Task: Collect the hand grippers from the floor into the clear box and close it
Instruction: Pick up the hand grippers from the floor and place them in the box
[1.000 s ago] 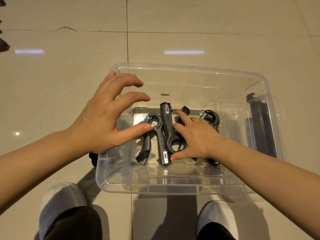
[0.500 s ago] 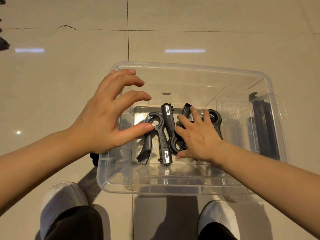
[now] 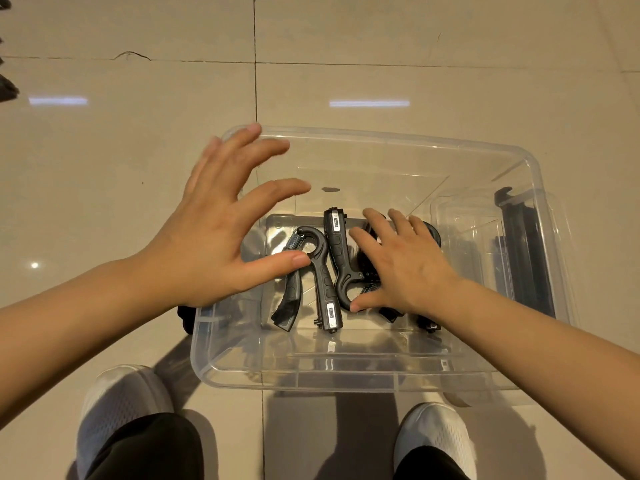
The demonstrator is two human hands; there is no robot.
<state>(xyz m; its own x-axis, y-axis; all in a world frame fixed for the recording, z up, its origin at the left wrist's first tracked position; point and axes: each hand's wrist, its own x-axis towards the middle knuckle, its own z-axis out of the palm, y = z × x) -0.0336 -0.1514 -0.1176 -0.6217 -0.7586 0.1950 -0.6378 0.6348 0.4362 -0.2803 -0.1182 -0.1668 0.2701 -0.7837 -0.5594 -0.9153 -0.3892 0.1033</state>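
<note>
Right hand point(image 3: 405, 268) rests flat, fingers straight, on grippers point(image 3: 332, 268) inside box point(image 3: 381, 379); left hand point(image 3: 214, 237) hovers, fingers spread, grip empty.

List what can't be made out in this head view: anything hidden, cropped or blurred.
- Hand grippers under the right hand: it covers them, so their count is unclear.
- Dark object beside the clear box: mostly hidden by the left wrist.
- Left hand: fingertips motion-blurred; contact with the box rim unclear.
- Lid behind the box's right wall: seen only through plastic.
- Dark shapes at the left edge: cropped.
</note>
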